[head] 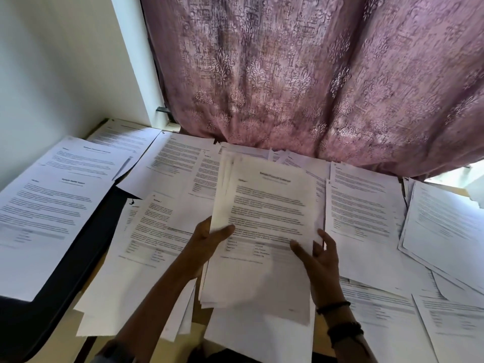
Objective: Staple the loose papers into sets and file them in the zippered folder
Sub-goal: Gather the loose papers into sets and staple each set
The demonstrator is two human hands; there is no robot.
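A stack of printed sheets (264,205) is raised off the table in the middle of the head view, its pages slightly fanned at the left edge. My left hand (209,241) grips its left edge, thumb across the front. My right hand (318,255) holds the lower right edge, thumb on the page and fingers behind. Loose printed papers (162,239) cover the table all around. The dark zippered folder (86,244) lies at the left, partly buried under papers (49,205). No stapler shows.
A pink patterned curtain (314,74) hangs right behind the table's far edge. A white wall (52,61) closes the left side. More paper piles (445,231) lie at the right, and bare wooden table (199,318) shows between sheets near me.
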